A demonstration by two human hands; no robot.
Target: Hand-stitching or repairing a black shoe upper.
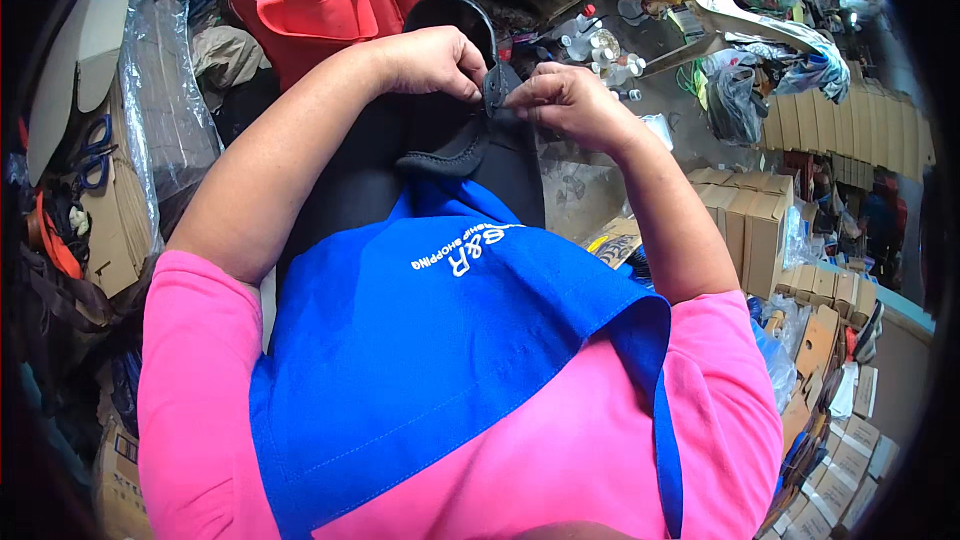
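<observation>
A black sandal (447,157) with a stitched, curved edge rests over my dark-clad lap, partly hidden by my left hand. At its upper part, my left hand (440,62) is closed, with thumb and fingertips pinching the black strap (496,86). From the other side, my right hand (577,108) pinches the same strap between thumb and forefinger. The two hands are a short gap apart, and small details at the fingertips are too fine to make out. A blue apron (400,310) covers my front, just below the sandal.
Beyond my left arm lies a red fabric bag (340,10). Blue-handled scissors (95,155) and a clear plastic sheet (165,70) are at the left. Small bottles (600,45) stand past my right hand. Cardboard boxes (745,225) are stacked on the right.
</observation>
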